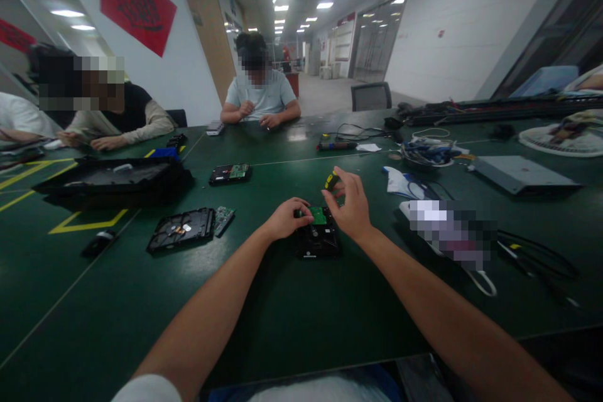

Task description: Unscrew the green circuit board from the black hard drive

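Observation:
A black hard drive [318, 244] with a green circuit board [320, 216] lies on the green table in front of me. My right hand [352, 206] is closed around a yellow-and-black screwdriver [331, 180], held tilted above the drive's far edge. The screwdriver's lower end is hard to make out. At the drive's left side is my left hand [288, 218], thumb and fingers pinched together over the board's edge. Whatever lies between those fingertips is hidden.
To the left are an opened drive [181, 229], a loose circuit board [223, 221], another drive [229, 173] and a black tray [113, 176]. Cables [426, 152], a metal box [525, 174] and a partly blurred white object [443, 232] lie right. Another person [260, 97] sits opposite.

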`<state>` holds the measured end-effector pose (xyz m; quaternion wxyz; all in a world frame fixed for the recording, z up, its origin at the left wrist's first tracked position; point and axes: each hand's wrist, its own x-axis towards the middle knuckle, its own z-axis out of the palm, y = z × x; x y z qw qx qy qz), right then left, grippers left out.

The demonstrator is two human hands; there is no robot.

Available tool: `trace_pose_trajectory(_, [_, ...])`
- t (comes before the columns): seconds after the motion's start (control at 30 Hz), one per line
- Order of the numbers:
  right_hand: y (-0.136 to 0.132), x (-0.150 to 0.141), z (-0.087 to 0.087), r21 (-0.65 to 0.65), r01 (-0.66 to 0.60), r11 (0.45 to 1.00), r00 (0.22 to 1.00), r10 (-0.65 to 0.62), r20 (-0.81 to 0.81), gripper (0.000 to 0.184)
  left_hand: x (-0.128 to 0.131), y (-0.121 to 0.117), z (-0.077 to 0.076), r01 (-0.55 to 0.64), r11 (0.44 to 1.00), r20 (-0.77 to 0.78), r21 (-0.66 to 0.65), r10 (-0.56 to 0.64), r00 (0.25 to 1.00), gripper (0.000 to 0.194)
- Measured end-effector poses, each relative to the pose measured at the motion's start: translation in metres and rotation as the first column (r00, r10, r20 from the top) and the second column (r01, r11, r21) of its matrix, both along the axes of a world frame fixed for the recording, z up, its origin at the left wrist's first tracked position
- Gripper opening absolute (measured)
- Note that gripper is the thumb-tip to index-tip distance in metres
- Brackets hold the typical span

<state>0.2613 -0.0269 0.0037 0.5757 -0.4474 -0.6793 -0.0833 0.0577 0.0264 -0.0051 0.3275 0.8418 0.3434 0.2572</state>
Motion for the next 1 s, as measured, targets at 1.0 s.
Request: trace_pose_trajectory(1.0, [-0.0001, -0.0006, -0.0008, -0.016, 0.021, 1.0, 1.0, -0.021, 0.007, 0.054, 0.0002, 0.0019, -0.0028, 0.0, 1.0, 0.008, -0.002, 0.0, 1.0, 0.008])
